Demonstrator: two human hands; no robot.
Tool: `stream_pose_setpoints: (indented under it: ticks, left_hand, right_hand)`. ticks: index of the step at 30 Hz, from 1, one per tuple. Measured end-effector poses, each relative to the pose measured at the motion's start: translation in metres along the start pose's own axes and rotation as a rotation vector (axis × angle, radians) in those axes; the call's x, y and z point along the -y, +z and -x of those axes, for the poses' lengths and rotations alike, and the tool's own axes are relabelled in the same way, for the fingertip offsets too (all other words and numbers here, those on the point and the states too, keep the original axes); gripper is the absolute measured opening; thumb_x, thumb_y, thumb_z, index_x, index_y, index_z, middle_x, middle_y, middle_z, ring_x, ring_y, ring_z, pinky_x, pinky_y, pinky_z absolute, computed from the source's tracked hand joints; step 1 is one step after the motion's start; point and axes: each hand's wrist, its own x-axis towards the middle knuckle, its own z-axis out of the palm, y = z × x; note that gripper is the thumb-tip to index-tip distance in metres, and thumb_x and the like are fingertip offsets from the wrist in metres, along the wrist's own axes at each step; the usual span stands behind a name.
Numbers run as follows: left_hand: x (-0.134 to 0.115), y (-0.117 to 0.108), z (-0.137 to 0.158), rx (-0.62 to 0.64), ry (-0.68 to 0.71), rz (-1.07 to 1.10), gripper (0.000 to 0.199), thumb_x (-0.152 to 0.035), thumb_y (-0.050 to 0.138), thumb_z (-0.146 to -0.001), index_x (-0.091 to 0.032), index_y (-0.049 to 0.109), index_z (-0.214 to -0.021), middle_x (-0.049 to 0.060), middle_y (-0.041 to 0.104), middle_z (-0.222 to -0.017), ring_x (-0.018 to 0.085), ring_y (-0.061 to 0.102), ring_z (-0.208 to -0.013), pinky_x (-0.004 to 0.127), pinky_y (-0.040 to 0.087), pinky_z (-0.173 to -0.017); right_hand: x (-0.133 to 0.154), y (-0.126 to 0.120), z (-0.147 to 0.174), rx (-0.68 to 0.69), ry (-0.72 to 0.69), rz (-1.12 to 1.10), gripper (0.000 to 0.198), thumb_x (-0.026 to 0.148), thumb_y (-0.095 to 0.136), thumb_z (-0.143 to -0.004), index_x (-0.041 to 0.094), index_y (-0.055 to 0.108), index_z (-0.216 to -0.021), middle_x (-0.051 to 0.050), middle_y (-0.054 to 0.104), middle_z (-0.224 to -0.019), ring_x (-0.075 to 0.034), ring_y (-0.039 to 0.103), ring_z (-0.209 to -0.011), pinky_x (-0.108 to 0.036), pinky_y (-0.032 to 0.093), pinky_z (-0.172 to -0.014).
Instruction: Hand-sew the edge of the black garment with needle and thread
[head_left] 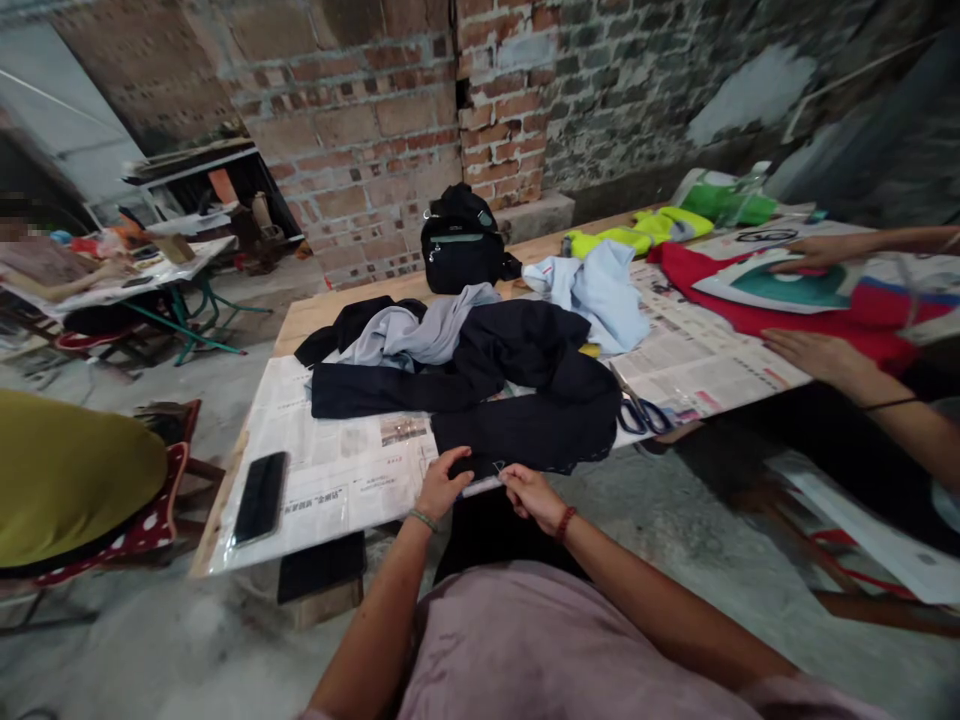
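Note:
A dark navy garment (525,430) lies bunched at the table's front edge, with light stitch marks along its lower edge. My left hand (444,483) rests at its near left corner, thumb and forefinger apart and touching the cloth. Just right of it, my right hand (530,492) is closed in a pinch by the same edge. A small loop of white thread (499,467) shows on the cloth beside the right fingertips. Whatever those fingers pinch is too small to make out. Blue-handled scissors (645,412) lie right of the garment.
Newspaper under clear plastic covers the table (322,490). A phone (261,497) lies at left; grey cloth (405,335), a light blue cloth (592,290) and a black bag (461,245) sit behind. At right, another person's hand holds an iron (780,282) on red fabric (720,300).

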Motion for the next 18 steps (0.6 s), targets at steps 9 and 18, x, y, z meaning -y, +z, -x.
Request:
stream_pose_setpoints:
  ticks: [9, 18]
  left_hand:
    - [-0.002, 0.015, -0.004, -0.035, 0.031, -0.290, 0.016, -0.020, 0.060, -0.070, -0.019, 0.065, -0.084, 0.004, 0.065, -0.084, 0.015, 0.058, -0.082, 0.030, 0.043, -0.080]
    - [0.002, 0.015, -0.006, -0.037, 0.078, -0.307, 0.010, -0.020, 0.057, -0.072, -0.019, 0.065, -0.078, 0.002, 0.064, -0.078, 0.014, 0.058, -0.077, 0.028, 0.043, -0.075]
  right_hand:
    - [0.000, -0.001, 0.002, 0.005, -0.001, 0.032, 0.018, 0.036, 0.046, -0.072, 0.018, 0.046, -0.074, 0.011, 0.039, -0.037, -0.003, 0.026, -0.026, -0.015, 0.018, -0.028]
    - [-0.003, 0.001, 0.016, 0.188, -0.002, 0.142, 0.017, 0.036, 0.043, -0.074, 0.019, 0.043, -0.075, 0.012, 0.034, -0.038, -0.003, 0.025, -0.027, -0.015, 0.018, -0.030]
